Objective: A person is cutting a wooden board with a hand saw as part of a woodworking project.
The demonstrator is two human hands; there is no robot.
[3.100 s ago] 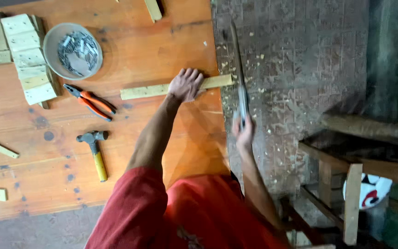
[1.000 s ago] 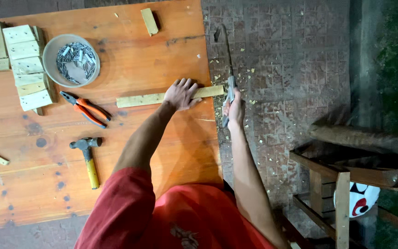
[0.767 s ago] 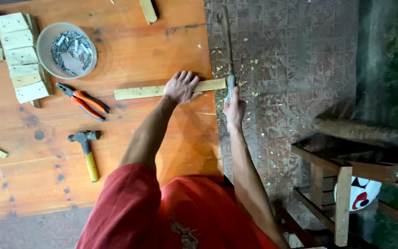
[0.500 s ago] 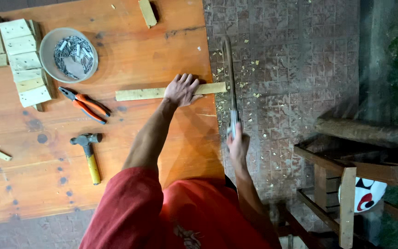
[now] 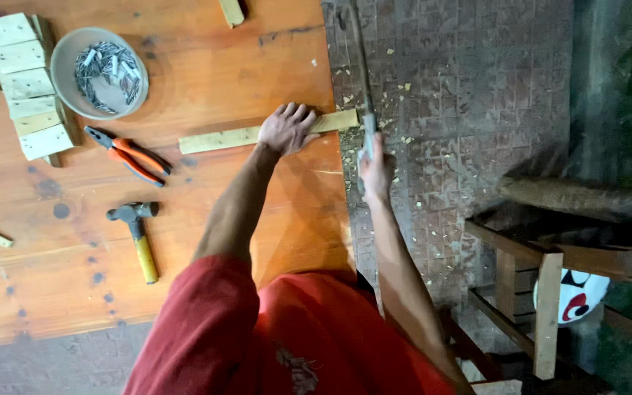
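Left grip [image 5: 287, 128] presses flat on the wood strip [image 5: 243, 136] at the table's [image 5: 184, 66] right edge; right grip [image 5: 376, 170] clenches the saw [image 5: 364, 88].

We cannot see the saw [image 5: 363, 80] blade's far end, cut off by the top edge, or its handle, buried in the right hand [image 5: 376, 170]. The left hand [image 5: 287, 128] covers part of the wooden strip [image 5: 235, 137]. The contents of the bowl [image 5: 67, 88] are too small to identify. The wooden blocks [image 5: 27, 84] run past the left edge.
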